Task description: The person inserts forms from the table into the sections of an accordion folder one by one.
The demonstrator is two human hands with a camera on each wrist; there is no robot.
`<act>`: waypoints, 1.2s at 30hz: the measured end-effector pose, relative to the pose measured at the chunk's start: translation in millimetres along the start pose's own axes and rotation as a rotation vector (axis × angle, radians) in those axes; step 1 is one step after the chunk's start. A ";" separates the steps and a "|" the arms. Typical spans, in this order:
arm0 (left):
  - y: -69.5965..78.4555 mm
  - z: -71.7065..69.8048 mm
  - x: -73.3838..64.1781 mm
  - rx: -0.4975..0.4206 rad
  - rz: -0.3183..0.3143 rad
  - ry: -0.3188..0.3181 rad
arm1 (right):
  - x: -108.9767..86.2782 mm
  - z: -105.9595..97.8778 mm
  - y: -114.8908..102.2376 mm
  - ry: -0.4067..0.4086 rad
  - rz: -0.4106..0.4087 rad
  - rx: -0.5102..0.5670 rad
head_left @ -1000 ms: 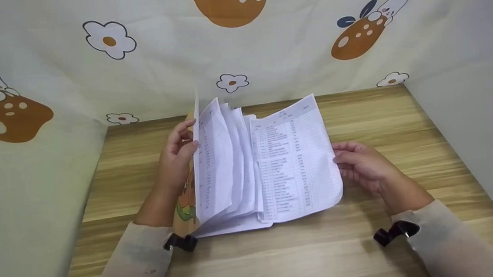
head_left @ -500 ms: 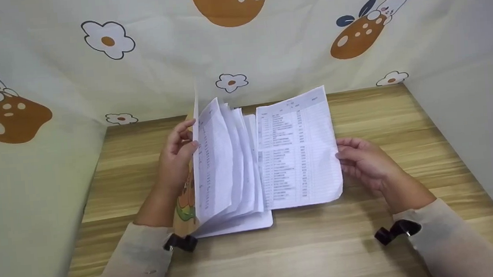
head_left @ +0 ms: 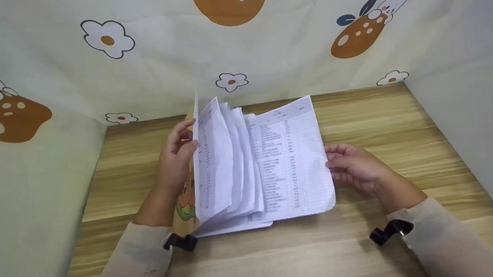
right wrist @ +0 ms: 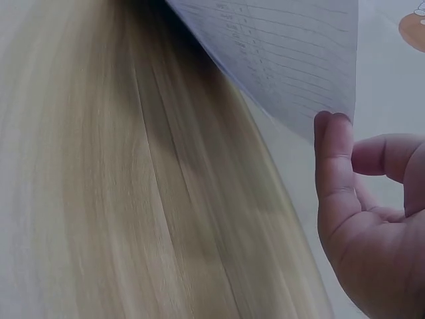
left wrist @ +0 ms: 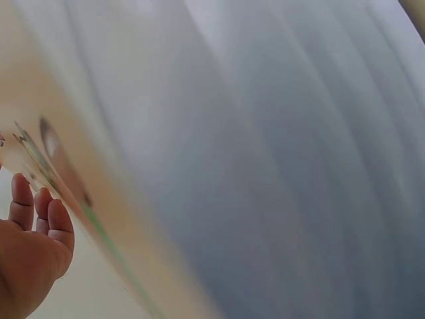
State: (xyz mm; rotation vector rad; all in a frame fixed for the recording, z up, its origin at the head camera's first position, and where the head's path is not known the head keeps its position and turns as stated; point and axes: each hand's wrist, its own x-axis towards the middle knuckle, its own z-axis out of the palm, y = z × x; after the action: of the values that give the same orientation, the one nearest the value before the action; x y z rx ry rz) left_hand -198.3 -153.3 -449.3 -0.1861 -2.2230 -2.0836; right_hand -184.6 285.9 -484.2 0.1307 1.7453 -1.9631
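A notebook (head_left: 253,224) with rounded page corners stands partly open on the table, several printed sheets (head_left: 224,158) fanned inside it. Its tan cover (head_left: 185,205) with a cartoon drawing is raised at the left, gripped along its edge by my left hand (head_left: 174,159). My right hand (head_left: 356,167) pinches the outer edge of a printed paper sheet (head_left: 292,165) between thumb and fingers. That sheet's left side tucks behind the fanned pages. The right wrist view shows the fingertips at the lifted sheet's edge (right wrist: 285,66). In the left wrist view, blurred pages fill most of the picture.
The wood-grain table (head_left: 265,260) extends around the notebook. A pale curtain (head_left: 169,52) printed with rabbits and flowers hangs behind it and along both sides. Black wrist mounts (head_left: 180,243) sit on both sleeves.
My right hand first drew the sheet rightward and up, baring its left edge, then moved it back left and down behind the pages. My left hand has stayed at the cover.
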 end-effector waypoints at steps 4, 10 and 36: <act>0.9 1.1 1.1 -0.006 0.002 0.009 | 8.6 4.7 0.1 0.000 0.005 -0.006; 1.5 2.6 1.6 -0.014 -0.002 0.016 | 20.5 12.4 1.4 -0.013 0.020 -0.015; 1.4 2.0 -1.5 -0.038 0.025 0.011 | 42.0 37.9 1.8 0.016 0.052 -0.104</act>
State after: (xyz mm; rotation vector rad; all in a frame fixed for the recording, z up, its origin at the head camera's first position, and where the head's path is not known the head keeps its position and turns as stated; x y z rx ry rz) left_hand -196.5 -151.2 -448.2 -0.2037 -2.1640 -2.1102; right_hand -210.6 237.0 -495.9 0.1541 1.8311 -1.8355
